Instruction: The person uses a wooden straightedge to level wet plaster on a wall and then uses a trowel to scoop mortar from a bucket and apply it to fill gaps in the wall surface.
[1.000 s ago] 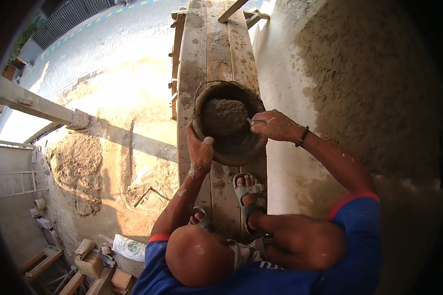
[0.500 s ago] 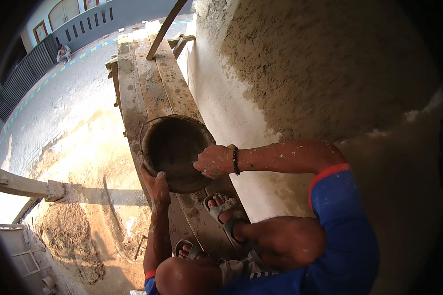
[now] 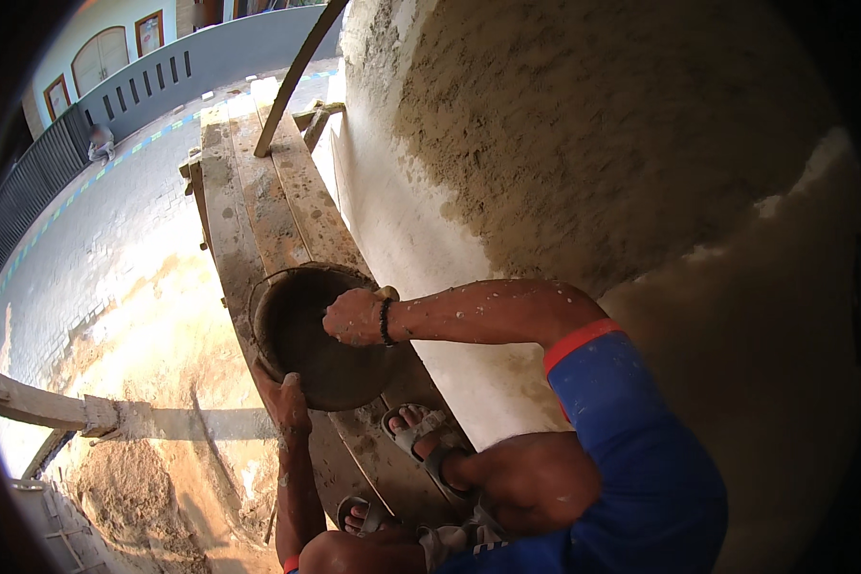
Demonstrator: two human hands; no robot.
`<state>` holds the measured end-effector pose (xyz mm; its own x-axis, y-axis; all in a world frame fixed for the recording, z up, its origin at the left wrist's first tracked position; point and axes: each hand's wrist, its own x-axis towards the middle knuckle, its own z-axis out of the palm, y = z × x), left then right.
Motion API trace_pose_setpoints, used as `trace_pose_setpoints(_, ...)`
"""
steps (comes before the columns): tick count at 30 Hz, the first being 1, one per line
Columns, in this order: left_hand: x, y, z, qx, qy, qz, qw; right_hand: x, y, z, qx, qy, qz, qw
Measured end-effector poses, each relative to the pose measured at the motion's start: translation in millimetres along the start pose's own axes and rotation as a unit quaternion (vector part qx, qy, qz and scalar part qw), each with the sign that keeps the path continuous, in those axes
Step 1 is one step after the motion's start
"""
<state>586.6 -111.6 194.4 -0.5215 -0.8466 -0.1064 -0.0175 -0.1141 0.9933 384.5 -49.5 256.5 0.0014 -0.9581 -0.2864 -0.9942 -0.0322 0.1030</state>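
Observation:
A round dark bucket stands on the planks, with grey, wet-looking mortar inside. My left hand grips its near left rim, thumb over the edge. Over the bucket's far right part, my right hand is closed in a fist around a trowel; only the rounded tan end of its handle shows beside the wrist. The trowel's blade is hidden by the hand and the dark inside of the bucket. A dark bead bracelet circles my right wrist.
Long, mortar-spotted planks form a raised platform under my sandalled feet. A partly plastered wall runs along the right. A slanting wooden post rises at the far end, and a beam crosses at left. Below lies a sand heap; a person sits far off.
My right hand has moved left, further over the bucket, still closed around the trowel. My left hand keeps its hold on the rim. The whole view has shifted slightly.

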Motion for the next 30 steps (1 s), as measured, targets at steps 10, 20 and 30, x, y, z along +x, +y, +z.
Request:
trace_pose_setpoints(10, -1.3, 6.4, 7.0, -0.025, -0.027, 0.010, 0.999, -42.6, 21.0, -18.7, -0.049, 0.046, -0.291, 0.954)
trace_pose_setpoints(20, -0.4, 1.3, 14.7, -0.086, -0.036, 0.048, 0.994, -14.4, 23.6, -11.7, -0.063, 0.031, 0.012, 0.997)
trace_pose_setpoints(30, -5.1, -5.1, 20.4, -0.007, 0.057, 0.010, 0.998, -31.3, -9.6, 2.9, 0.093, -0.125, -0.080, 0.985)
